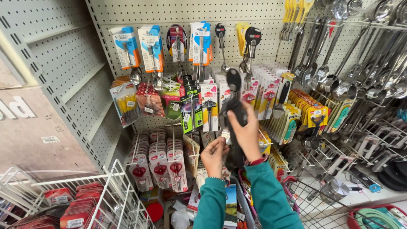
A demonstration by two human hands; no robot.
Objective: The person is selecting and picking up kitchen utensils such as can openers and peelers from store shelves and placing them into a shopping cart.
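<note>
Against pegboard [178, 10], right hand [247, 133] fist-tight around black utensil [235, 106]

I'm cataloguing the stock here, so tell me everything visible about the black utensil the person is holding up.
The black utensil is long, dark and matte, plastic-looking, with an oval hanging end on top. It stands roughly upright before the pegboard display. The right hand grips its middle; the left hand pinches a small pale tag at its side. Its lower end is hidden behind the hands.
</note>
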